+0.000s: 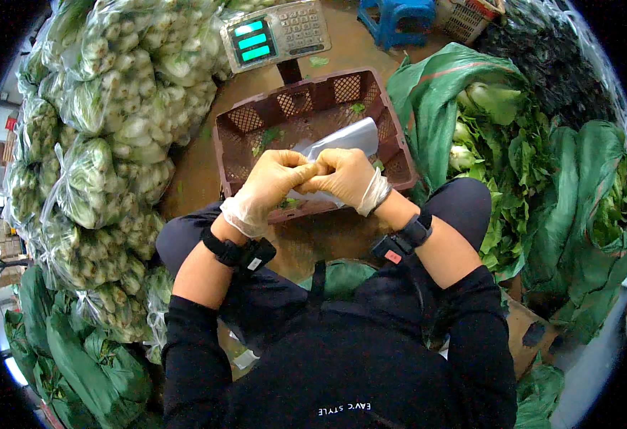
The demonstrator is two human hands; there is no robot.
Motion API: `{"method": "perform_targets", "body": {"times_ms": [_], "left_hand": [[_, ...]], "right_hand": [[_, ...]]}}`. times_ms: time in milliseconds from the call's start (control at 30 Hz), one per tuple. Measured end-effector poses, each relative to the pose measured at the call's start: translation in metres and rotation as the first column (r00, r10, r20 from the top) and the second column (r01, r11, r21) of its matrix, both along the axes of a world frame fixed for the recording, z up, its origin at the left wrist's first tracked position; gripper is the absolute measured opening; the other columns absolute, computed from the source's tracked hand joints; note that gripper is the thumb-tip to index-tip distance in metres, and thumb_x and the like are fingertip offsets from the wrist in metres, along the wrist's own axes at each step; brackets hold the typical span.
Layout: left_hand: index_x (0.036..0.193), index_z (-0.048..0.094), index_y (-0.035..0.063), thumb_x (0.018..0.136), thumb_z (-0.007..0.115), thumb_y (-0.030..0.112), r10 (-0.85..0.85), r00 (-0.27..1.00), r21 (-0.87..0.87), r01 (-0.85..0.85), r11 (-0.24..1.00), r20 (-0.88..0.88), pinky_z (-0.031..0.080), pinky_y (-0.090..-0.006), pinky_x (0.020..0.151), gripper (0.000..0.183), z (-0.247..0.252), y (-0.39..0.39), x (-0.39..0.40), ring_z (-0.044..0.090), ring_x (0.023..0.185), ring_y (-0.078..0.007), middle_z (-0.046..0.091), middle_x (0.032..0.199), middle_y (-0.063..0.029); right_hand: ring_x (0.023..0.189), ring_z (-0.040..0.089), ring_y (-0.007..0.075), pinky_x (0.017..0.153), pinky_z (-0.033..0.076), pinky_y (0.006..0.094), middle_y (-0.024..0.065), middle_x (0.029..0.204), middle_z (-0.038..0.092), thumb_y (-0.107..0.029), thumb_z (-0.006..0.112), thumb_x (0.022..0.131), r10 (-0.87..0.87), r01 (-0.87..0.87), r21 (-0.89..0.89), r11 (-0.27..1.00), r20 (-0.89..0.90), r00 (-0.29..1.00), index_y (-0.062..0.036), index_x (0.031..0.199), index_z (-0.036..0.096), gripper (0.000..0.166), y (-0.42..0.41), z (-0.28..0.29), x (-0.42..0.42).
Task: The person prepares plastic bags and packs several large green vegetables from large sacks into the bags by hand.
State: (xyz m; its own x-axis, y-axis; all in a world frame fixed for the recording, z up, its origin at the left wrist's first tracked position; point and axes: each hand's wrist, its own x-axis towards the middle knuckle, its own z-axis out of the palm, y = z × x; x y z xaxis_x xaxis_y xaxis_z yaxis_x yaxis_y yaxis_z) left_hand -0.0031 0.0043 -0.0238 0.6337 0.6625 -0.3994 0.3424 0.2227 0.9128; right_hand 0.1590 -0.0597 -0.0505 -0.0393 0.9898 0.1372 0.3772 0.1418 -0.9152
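Note:
Both my hands wear thin pale gloves and meet over the near part of a maroon plastic crate (303,94). My left hand (270,179) and my right hand (343,177) pinch a thin clear plastic bag (348,139) between thumbs and fingers. The bag looks flat, and its far end sticks out to the upper right. Folded fingers hide the pinched edge. A few green leaf scraps (268,138) lie in the crate. Behind it stands a digital scale display (276,33) with three lit green panels on a dark post.
Clear bags of pale-stemmed greens (136,96) are piled high at left. On the right, a green woven sack (426,91) gapes around leafy vegetables (506,145). Farther back are a blue plastic stool (396,21) and a basket (463,21). More green sacks (88,354) lie lower left.

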Motion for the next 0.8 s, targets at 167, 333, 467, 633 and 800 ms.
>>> {"method": "perform_targets", "body": {"times_ms": [167,333,467,633,800], "left_hand": [[0.083,0.059,-0.0005,0.088,0.055,0.012,-0.055,0.997,0.111,0.049,0.993,0.058,0.045,-0.0232,0.059,0.014,0.001,-0.004,-0.001,0.053,0.063,-0.0092,0.058,0.069,-0.0027],[0.078,0.055,-0.001,0.089,0.052,0.009,-0.07,0.995,0.245,0.051,0.968,0.069,0.044,-0.0251,0.059,0.015,-0.002,-0.005,-0.003,0.052,0.061,-0.0102,0.056,0.066,-0.0036],[0.079,0.055,-0.0011,0.088,0.051,0.008,-0.026,0.999,0.406,0.041,0.913,-0.043,0.044,-0.026,0.058,0.014,0.011,-0.005,-0.003,0.052,0.061,-0.011,0.056,0.065,-0.0047],[0.078,0.056,-0.0007,0.088,0.052,0.008,0.051,0.998,0.444,-0.025,0.896,-0.048,0.044,-0.027,0.057,0.014,0.006,0.001,-0.011,0.052,0.059,-0.0119,0.057,0.064,-0.0055],[0.077,0.055,-0.0014,0.086,0.054,0.009,0.027,0.997,0.487,0.013,0.873,-0.076,0.044,-0.0282,0.056,0.013,0.006,-0.007,-0.004,0.052,0.058,-0.0143,0.057,0.063,-0.0079]], "right_hand": [[0.053,0.051,0.0078,0.047,0.04,0.0245,0.0025,0.06,0.059,-0.018,0.076,0.068,-0.047,-0.1,-0.341,0.935,-0.398,0.916,-0.0047,0.065,0.059,0.022,0.001,0.011,0.0],[0.049,0.049,0.007,0.043,0.036,0.0204,0.0019,0.06,0.057,-0.017,0.069,0.078,-0.06,-0.26,-0.358,0.897,-0.681,0.73,-0.0075,0.066,0.054,0.021,0.006,0.008,0.001],[0.05,0.051,0.0078,0.044,0.038,0.0206,0.0034,0.062,0.059,-0.021,0.063,0.083,-0.013,-0.338,-0.29,0.896,-0.776,0.631,-0.0071,0.07,0.054,0.022,0.006,-0.004,0.013],[0.056,0.051,0.0079,0.049,0.04,0.0227,0.001,0.063,0.056,-0.026,0.058,0.088,-0.035,-0.2,-0.257,0.945,-0.69,0.723,-0.0074,0.073,0.054,0.024,0.014,-0.008,0.012],[0.059,0.049,0.0069,0.05,0.037,0.0211,-0.0022,0.068,0.053,-0.032,0.062,0.084,0.039,-0.281,-0.298,0.912,-0.619,0.785,-0.0084,0.081,0.054,0.025,0.013,-0.006,0.008]]}}
